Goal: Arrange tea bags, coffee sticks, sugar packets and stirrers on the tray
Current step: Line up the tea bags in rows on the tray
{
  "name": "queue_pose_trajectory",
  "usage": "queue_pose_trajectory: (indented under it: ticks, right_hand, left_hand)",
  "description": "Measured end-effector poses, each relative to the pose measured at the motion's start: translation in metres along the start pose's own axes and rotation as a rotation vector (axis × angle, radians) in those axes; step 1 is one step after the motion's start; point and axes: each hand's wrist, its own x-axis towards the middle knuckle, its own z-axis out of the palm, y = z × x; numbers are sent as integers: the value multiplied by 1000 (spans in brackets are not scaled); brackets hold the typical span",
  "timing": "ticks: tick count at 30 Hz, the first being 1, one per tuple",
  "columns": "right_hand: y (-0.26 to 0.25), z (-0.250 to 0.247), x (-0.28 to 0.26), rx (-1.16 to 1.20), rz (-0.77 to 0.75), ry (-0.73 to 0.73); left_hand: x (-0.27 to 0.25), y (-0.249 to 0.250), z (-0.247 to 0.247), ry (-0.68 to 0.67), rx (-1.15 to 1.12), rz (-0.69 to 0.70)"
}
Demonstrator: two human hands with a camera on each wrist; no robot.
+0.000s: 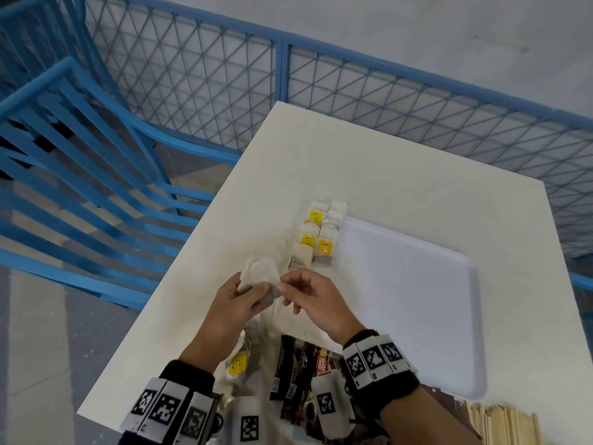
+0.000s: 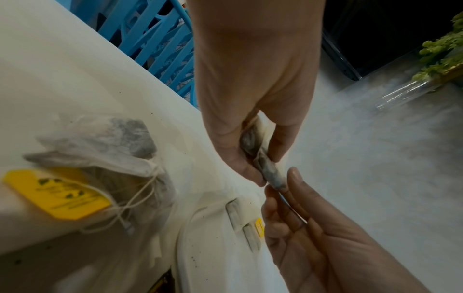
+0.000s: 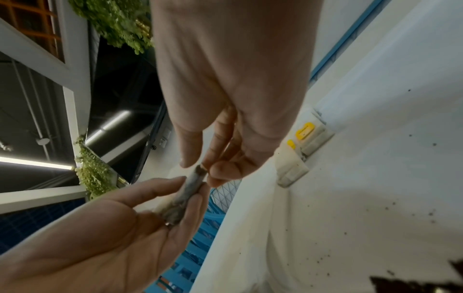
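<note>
Meanwhile, the white tray (image 1: 417, 284) lies flat on the white table (image 1: 321, 155), and its only contents are tea bags: a double row of tea bags (image 1: 322, 234) along the tray's left edge, several showing yellow tags, the rest of the tray floor bare but for dark specks. Just off the tray's near-left corner, above the table, the left hand (image 1: 239, 300) grips a small bunch of tea bags (image 1: 260, 274), thumb and curled fingers closed round it. The right hand (image 1: 309, 295) meets it there, thumb and fingertips pinching the end of one bag of that bunch; the wrist views show this pinch closely. Nearer the person than the tray, on the table, lie loose tea bags (image 1: 237, 361) with a yellow tag and tangled string, a heap of dark coffee sticks (image 1: 298, 367), and pale wooden stirrers (image 1: 503, 425) by the tray's near-right corner. Whether sugar packets are among them cannot be told
</note>
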Motion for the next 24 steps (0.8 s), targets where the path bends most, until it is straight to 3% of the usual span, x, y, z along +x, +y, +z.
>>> queue_pose_trajectory:
  ticks: [5,12,20,24]
  right_hand:
    - [1,-5,-1,-2,30,1]
    - [6,-16,-4,95,119,42]
    - [22,-50,13,50,203,437]
    - [35,-55,23,8,226,523]
  left_hand:
    - [-1,-1,4,-40,31,-39]
    - [-1,0,10,18,-25,-97]
    - [-1,-3,5,67,34,-86]
    - [1,-5,4,76,73,-75]
